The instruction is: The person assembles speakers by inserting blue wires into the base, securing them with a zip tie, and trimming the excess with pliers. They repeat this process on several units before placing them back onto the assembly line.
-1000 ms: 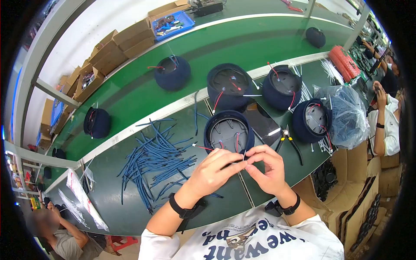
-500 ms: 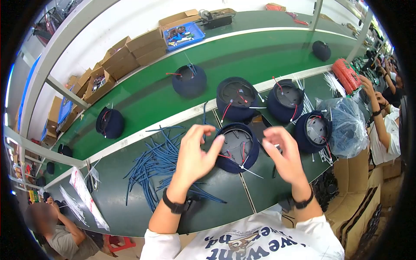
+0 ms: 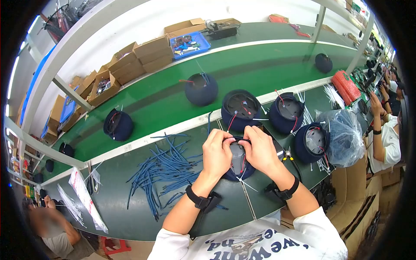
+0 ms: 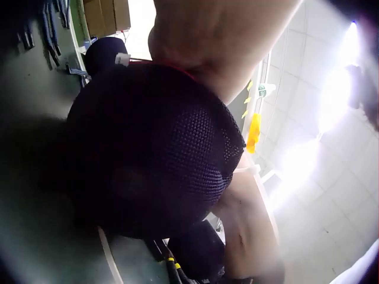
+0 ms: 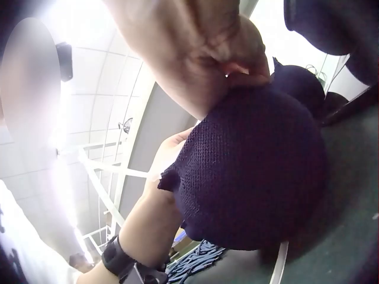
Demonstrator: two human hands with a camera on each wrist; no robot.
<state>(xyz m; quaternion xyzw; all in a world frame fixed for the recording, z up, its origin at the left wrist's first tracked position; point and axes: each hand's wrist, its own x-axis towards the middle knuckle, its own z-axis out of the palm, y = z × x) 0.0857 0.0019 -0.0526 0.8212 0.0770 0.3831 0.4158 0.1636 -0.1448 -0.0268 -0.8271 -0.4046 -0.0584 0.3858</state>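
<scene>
A round shell (image 3: 238,164), covered in dark blue knit fabric, stands open side up before the person. Its black inside and red wires show between the hands. At its far rim the left hand (image 3: 216,152) pinches the fabric edge between thumb and fingers. Close beside it, the right hand (image 3: 262,152) pinches the same rim, both thumbs pointing inward. A white cable tie (image 3: 247,183) sits at the near rim with its tail sticking out. The right wrist view shows the knit cover (image 5: 254,171) bulging below the right hand.
Blue sleeved strips (image 3: 162,171) lie heaped on the left. More fabric-covered shells (image 3: 241,108) stand behind and to the right, near yellow-handled pliers (image 3: 293,160) and a clear plastic bag (image 3: 345,138). Further shells sit on the green belt (image 3: 151,97) beyond.
The hands were together at the near rim with the cable tie, then spread apart with fingers loose. Now both pinch the far rim. The head view has shifted slightly.
</scene>
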